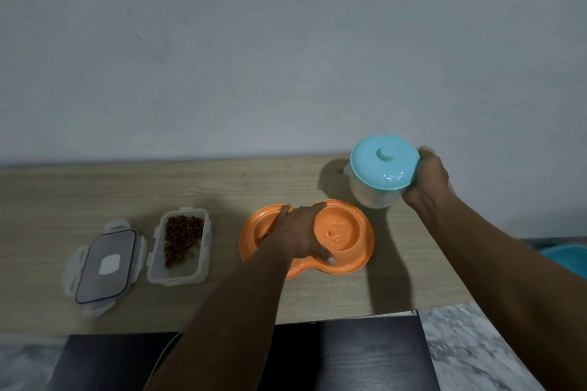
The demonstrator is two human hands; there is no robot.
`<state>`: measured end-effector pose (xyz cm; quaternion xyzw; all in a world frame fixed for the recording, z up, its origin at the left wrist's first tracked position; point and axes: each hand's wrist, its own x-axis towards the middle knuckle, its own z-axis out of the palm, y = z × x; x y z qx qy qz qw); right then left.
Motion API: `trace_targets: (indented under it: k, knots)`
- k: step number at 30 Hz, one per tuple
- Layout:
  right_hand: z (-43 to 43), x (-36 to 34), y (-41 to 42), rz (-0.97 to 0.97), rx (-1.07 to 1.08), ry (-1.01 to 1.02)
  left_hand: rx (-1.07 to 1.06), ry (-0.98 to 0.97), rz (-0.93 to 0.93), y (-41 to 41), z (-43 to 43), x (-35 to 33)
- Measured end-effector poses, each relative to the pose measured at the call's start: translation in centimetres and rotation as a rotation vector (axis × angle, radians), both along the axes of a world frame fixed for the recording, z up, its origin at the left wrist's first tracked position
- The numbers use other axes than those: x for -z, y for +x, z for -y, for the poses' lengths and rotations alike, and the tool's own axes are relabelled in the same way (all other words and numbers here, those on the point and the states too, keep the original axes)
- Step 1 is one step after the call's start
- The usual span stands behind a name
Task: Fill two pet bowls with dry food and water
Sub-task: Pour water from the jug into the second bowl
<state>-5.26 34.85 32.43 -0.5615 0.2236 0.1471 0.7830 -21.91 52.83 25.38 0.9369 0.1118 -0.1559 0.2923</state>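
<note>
An orange double pet bowl (355, 260) lies on the wooden table (95, 194). My left hand (298, 235) rests flat across its middle, fingers spread over the left well and thumb on the front rim. The right well holds clear water. At the back right, my right hand (428, 178) grips a white jug with a light blue lid (381, 165), tilted slightly off the table. To the left, an open clear container of brown dry food (181, 241) stands beside its loose snap lid (104, 267).
A pale wall rises behind the table. The table's right end is just beyond the jug. A blue tub (568, 257) shows at the right edge, below table level. Marble floor and a dark surface lie under the front edge.
</note>
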Motion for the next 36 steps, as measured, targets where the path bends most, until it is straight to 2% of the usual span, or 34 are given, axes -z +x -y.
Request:
trace_targets:
  k: [4, 13, 15, 17, 19, 21, 25, 30, 36]
  knots:
    - [-1.0, 0.7, 1.7, -0.022, 0.027, 0.023, 0.007, 0.013, -0.013, 0.0, 0.0, -0.2]
    - [-0.8, 1.3, 3.4, -0.003, -0.001, -0.105, -0.003, 0.017, 0.015, -0.1, -0.2, 0.4]
    - [-0.3, 1.9, 3.2, 0.021, 0.004, -0.263, -0.11, -0.02, 0.081, -1.0, 0.1, -0.1]
    - [0.8, 3.0, 2.1, 0.082, 0.039, -0.538, -0.243, -0.031, 0.232, -2.4, 0.1, -0.2]
    - [1.8, 4.4, -0.3, 0.198, -0.015, -0.795, -0.339, 0.091, 0.396, -4.2, -0.5, 0.3]
    - [2.5, 6.1, -3.5, 0.333, -0.151, -0.973, -0.469, 0.196, 0.454, -5.9, -1.3, 0.8]
    - [2.6, 9.7, -8.0, 0.509, -0.414, -1.147, -0.753, 0.179, 0.283, -8.7, -1.9, 0.8]
    - [1.6, 11.0, -9.3, 0.596, -0.624, -1.252, -0.868, 0.124, 0.137, -10.8, -2.0, 1.2]
    - [1.5, 10.6, -8.4, 0.54, -0.781, -1.303, -0.923, 0.055, 0.092, -11.2, -2.6, 2.2]
